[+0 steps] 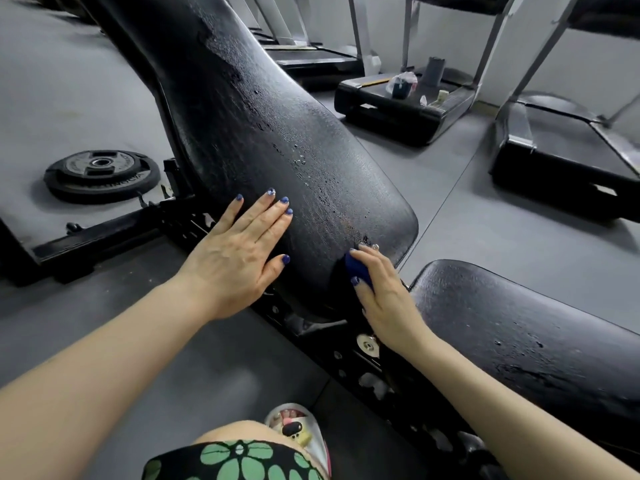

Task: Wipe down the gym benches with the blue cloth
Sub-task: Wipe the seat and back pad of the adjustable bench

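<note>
At the lower end of the inclined back pad (277, 140), the blue cloth (358, 270) is bunched small under the right hand (384, 299), whose fingers curl round it and press it to the vinyl close to the gap before the seat pad (526, 327). Left hand (239, 251) lies flat on the same pad, fingers straight and spread, holding nothing; judged to be bracing the person, or steadying the pad, while the other hand rubs. Droplets and a wet sheen run up the middle of the back pad, and the seat pad also shows beads, so most of the wiping appears outstanding. Both pads sit on a black steel frame (114, 233) resting on the grey floor (467, 216). A weight plate (102, 174) lies flat on the floor beyond the frame, well apart from the hands. Treadmills (408, 102) stand along the far wall; one carries small items on its deck, too small to identify.
</note>
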The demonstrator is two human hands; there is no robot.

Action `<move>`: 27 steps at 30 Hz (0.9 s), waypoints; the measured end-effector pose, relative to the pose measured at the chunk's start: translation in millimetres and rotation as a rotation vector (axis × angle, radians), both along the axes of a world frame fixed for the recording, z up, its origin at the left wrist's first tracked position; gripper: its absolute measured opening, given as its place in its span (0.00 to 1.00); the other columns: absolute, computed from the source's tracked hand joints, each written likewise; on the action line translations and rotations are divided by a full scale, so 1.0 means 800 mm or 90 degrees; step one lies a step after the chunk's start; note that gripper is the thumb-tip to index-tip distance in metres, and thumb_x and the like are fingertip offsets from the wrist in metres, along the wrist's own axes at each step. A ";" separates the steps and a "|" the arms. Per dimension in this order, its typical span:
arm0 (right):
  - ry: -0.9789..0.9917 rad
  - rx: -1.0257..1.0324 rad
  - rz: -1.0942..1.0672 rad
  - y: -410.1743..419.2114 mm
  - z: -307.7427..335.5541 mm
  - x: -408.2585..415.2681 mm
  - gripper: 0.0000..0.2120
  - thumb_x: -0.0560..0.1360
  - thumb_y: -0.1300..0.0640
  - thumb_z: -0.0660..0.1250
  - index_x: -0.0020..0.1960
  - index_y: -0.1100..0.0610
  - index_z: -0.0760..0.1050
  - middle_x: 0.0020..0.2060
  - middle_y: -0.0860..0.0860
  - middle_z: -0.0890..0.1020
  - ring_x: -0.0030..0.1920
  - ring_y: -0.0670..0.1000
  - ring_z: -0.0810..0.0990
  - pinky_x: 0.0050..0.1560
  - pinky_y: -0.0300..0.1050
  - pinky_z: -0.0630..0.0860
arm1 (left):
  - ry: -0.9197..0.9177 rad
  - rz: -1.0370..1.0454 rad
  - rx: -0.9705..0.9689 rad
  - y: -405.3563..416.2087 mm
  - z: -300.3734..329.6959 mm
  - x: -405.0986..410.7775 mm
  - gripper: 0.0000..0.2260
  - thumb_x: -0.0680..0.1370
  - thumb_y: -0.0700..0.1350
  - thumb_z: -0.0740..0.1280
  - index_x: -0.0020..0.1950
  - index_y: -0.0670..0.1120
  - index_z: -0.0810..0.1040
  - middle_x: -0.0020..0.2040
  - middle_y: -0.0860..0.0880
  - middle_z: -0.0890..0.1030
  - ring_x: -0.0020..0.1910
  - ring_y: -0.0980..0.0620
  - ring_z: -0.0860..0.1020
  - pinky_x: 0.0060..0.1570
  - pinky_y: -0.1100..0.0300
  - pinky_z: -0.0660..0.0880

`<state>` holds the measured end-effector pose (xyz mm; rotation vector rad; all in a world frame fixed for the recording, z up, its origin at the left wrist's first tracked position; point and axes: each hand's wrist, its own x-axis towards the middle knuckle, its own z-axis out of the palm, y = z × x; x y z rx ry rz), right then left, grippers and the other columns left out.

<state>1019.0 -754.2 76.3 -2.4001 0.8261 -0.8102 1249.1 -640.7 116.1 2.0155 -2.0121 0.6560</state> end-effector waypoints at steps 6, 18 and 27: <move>0.063 -0.052 0.084 0.023 0.017 0.000 0.20 0.77 0.66 0.61 0.69 0.58 0.70 0.69 0.53 0.70 0.72 0.49 0.65 0.74 0.40 0.59 | -0.038 -0.007 0.025 -0.004 -0.008 -0.011 0.29 0.80 0.56 0.48 0.75 0.40 0.65 0.77 0.46 0.62 0.78 0.48 0.54 0.74 0.41 0.52; 0.397 -0.146 0.159 0.073 0.067 -0.187 0.15 0.80 0.52 0.59 0.66 0.52 0.72 0.66 0.45 0.72 0.65 0.46 0.72 0.66 0.34 0.66 | -0.069 -0.124 0.027 -0.005 -0.027 -0.030 0.28 0.80 0.55 0.49 0.74 0.41 0.66 0.75 0.45 0.65 0.76 0.47 0.59 0.74 0.42 0.55; 0.420 -0.113 0.111 0.009 0.005 -0.058 0.15 0.80 0.54 0.57 0.59 0.60 0.76 0.57 0.55 0.78 0.59 0.55 0.73 0.64 0.41 0.65 | -0.045 -0.134 0.013 -0.003 -0.028 -0.028 0.28 0.80 0.56 0.49 0.75 0.43 0.66 0.75 0.46 0.65 0.76 0.50 0.61 0.74 0.44 0.56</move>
